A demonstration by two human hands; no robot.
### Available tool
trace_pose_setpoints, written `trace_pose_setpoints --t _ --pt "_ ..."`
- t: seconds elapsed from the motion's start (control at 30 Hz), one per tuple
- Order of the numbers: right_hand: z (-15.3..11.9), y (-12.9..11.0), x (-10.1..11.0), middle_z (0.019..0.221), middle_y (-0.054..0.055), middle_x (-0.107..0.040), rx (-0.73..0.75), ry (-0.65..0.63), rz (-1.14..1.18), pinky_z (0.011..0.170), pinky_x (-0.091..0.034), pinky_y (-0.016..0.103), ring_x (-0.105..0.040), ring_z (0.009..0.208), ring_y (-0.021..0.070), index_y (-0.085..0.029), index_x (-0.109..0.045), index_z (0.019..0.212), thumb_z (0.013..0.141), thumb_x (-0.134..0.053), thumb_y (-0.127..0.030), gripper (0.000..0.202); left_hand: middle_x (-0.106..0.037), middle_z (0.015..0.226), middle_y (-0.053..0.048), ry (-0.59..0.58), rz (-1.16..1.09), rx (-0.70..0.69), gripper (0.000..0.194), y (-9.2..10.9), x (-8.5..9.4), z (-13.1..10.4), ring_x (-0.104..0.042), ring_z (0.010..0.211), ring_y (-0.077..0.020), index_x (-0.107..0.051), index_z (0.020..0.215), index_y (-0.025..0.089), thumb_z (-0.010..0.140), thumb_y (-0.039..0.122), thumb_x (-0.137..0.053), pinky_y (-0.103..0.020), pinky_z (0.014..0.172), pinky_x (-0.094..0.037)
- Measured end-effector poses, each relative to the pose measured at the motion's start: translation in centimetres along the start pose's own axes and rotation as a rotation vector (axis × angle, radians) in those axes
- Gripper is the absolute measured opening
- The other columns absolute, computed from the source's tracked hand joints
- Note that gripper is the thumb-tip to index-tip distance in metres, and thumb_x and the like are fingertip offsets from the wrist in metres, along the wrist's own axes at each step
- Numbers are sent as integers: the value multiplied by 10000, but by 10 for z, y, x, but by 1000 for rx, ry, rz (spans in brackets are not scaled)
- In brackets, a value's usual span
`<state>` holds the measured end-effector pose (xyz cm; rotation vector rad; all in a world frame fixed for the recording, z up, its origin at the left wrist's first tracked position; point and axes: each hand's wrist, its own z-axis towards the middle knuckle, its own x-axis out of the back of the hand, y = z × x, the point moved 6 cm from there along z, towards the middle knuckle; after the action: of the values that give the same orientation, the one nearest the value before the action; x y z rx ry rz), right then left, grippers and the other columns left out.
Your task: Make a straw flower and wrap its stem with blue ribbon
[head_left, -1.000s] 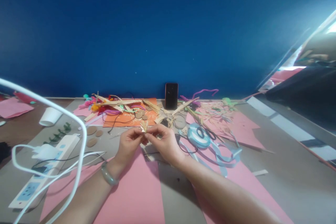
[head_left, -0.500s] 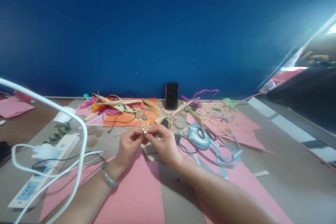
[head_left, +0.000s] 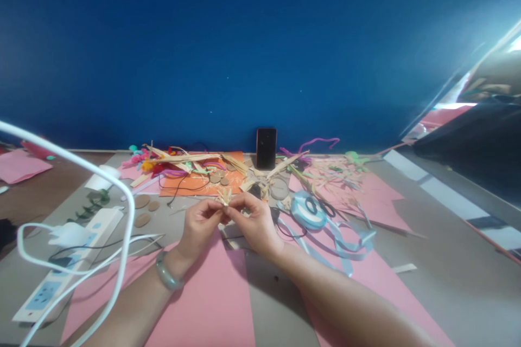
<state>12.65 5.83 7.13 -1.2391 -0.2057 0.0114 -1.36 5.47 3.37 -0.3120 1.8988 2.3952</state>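
Note:
Between my two hands, near the middle of the view, is a small bundle of pale straw-like strips [head_left: 223, 196], its frayed ends pointing up. My left hand [head_left: 200, 226] pinches its base from the left, a green bangle on the wrist. From the right, my right hand [head_left: 256, 223] pinches the same base, thumb and forefinger meeting those of the left. Below the hands lies a pink sheet [head_left: 211, 298]. Just behind them is an orange sheet [head_left: 195, 184] with dried husk strips [head_left: 191, 158] and small wooden discs [head_left: 215, 178].
A dark phone [head_left: 266, 148] stands against the blue wall. Blue ribbon [head_left: 309, 211] and black-handled scissors [head_left: 326, 209] lie on the right. On the left are a power strip [head_left: 44, 295], a white cable [head_left: 129, 227] arching up, and wooden discs [head_left: 142, 220].

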Motion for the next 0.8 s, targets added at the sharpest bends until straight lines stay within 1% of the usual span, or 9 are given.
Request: trace_pose_setpoints --t 0.33,0.43,0.53,0.7,0.8 --pt "1 3 0 663 13 -678 10 -16 0 695 -508 279 -656 656 167 -180 -637 736 810 -641 -197 77 -675 594 -14 35 13 21 206 -3 0 -1 -637 536 -141 -663 729 142 692 303 -785 -250 554 -520" --pt "3 2 1 676 12 -676 43 -19 -47 695 -499 279 -645 655 162 -183 -641 728 807 -639 -174 79 -679 608 -14 15 25 22 191 -5 1 0 -635 547 -138 -667 747 144 703 292 -780 -248 562 -519" --pt "4 1 4 685 10 -677 95 -3 -143 728 -479 294 -630 678 164 -191 -645 724 805 -639 -153 90 -681 628 -15 -21 15 19 179 -5 -1 1 -636 566 -135 -672 768 143 715 283 -771 -250 580 -522" --pt "6 2 9 781 29 -687 145 41 -225 740 -450 305 -616 756 178 -190 -655 754 823 -649 -198 70 -702 688 -35 -57 -39 63 247 -2 -5 2 -649 576 -153 -677 857 134 691 282 -785 -277 582 -535" --pt "7 2 10 792 24 -684 174 43 -243 743 -439 306 -601 744 169 -192 -653 759 827 -648 -201 69 -702 681 -32 -67 -32 76 209 -1 -4 2 -657 591 -158 -682 899 136 727 242 -737 -281 599 -539"
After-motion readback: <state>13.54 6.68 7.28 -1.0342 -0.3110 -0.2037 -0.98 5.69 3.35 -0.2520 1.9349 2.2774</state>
